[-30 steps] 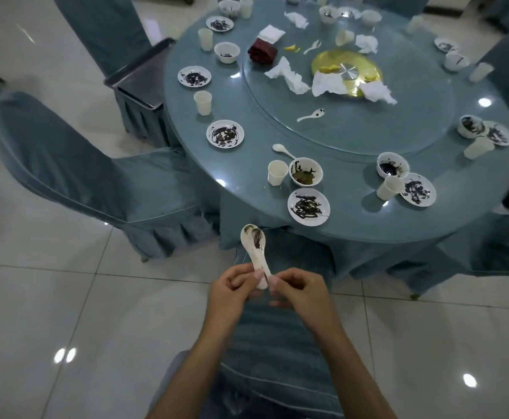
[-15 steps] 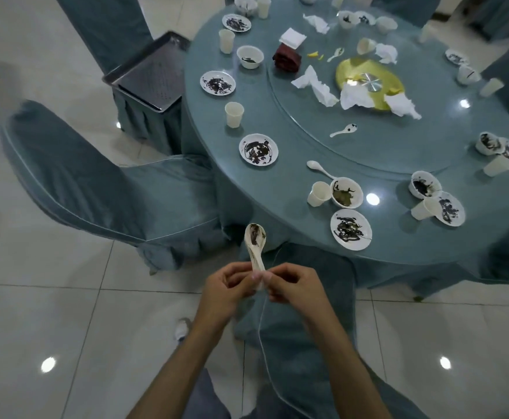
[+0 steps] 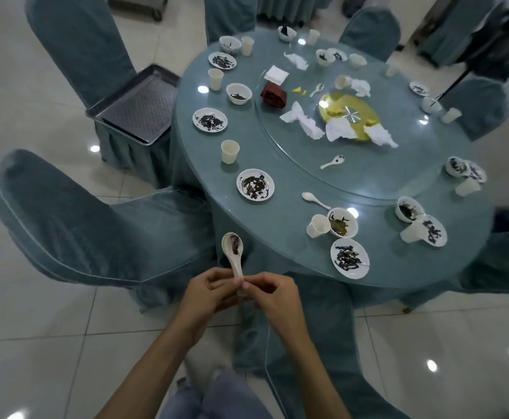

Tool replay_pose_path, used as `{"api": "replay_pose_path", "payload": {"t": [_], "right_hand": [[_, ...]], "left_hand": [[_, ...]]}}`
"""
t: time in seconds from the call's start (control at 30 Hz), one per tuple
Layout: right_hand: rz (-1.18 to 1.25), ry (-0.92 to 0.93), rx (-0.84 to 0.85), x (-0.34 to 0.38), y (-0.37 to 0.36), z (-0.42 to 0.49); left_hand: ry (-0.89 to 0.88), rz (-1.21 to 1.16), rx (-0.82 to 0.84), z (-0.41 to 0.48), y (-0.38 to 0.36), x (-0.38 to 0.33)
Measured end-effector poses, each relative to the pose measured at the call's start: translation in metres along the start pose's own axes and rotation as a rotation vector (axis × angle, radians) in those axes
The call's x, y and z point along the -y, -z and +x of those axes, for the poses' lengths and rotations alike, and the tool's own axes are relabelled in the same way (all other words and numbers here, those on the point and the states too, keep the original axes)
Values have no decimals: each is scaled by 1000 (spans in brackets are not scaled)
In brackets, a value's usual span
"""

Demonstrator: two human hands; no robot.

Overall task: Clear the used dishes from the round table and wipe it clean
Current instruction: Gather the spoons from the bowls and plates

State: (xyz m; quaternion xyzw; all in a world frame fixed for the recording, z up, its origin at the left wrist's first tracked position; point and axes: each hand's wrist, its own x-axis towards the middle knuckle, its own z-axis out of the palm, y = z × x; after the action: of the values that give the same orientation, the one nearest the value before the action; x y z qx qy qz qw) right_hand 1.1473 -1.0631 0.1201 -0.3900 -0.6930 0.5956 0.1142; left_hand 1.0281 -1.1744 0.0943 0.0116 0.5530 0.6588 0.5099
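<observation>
A tiled dining room surrounds the round worktop (image 3: pixel 277 164), which is strewn with soiled plates (image 3: pixel 255 184), bowls (image 3: pixel 342 222) and cups (image 3: pixel 230 151). Just off its 7 o'clock edge, the left hand (image 3: pixel 204 294) and right hand (image 3: pixel 277 297) both pinch the handle end of a white spoon (image 3: pixel 232 246). Its long axis runs 6 to 12 o'clock, with the dirty bowl at 12, facing up. It looks like glazed ceramic: light, stiff, slick and probably easy to chip, so the handle is the best place to hold it.

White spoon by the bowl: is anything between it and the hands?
Nothing visible. Bare blue tabletop lies between the white ceramic spoon and the left hand and right hand, which pinch a stained white spoon. A white paper cup sits beside it.
</observation>
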Motion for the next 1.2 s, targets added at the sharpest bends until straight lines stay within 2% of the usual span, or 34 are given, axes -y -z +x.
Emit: {"api": "replay_pose_path", "payload": {"t": [0.17,0.3,0.37,0.57,0.73,0.83,1.07,1.2], "right_hand": [[2,42,-47,-4,4,25],[-42,73,-18,-10,23,63],[-81,81,-17,-13,41,89],[-170,63,-157,-26,135,196],[-376,-27,-236,-48,207,290],[-558,-113,-216,-80,227,341],[-951,-221,-89,-131,237,398],[-985,-217,-84,-134,234,409]], "left_hand": [[75,-10,-23,27,-16,-16],[119,26,-55,63,-33,-23],[107,53,-51,86,-43,-30],[118,102,-129,162,-83,-53],[105,146,-197,206,-111,-78],[87,181,-228,225,-121,-91],[123,196,-284,253,-128,-105],[134,194,-304,260,-130,-108]]}}
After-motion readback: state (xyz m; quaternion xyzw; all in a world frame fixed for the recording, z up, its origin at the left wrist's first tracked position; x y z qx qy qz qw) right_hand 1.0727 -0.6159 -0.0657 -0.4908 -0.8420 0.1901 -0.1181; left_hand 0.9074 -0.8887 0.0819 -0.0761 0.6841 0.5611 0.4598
